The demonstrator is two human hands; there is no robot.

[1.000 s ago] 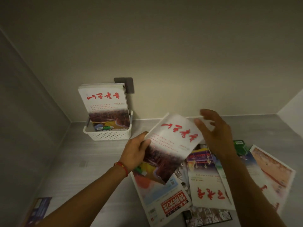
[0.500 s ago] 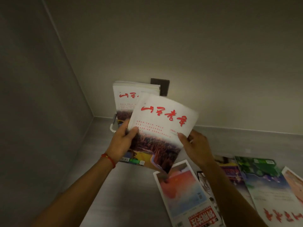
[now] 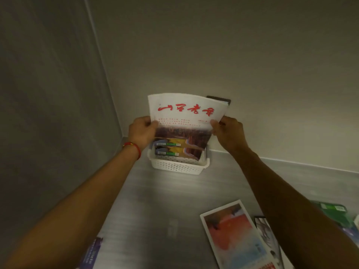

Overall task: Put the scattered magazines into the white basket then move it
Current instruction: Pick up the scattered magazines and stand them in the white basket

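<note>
Two bare forearms come into view from the bottom edge, with no sleeves showing anywhere along them. The left hand [image 3: 142, 133] has a thin red cord bracelet [image 3: 133, 147] around its wrist, with what looks like a small gold-coloured bead or clasp on the upper side. The right hand [image 3: 230, 133] and its wrist carry no ornament that shows. No gloves cover either hand, and the fingers [image 3: 214, 125] have no rings in view.

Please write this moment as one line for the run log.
step: magazine into white basket | left hand: grips left edge | right hand: grips right edge | scattered magazines: remain on table
</note>
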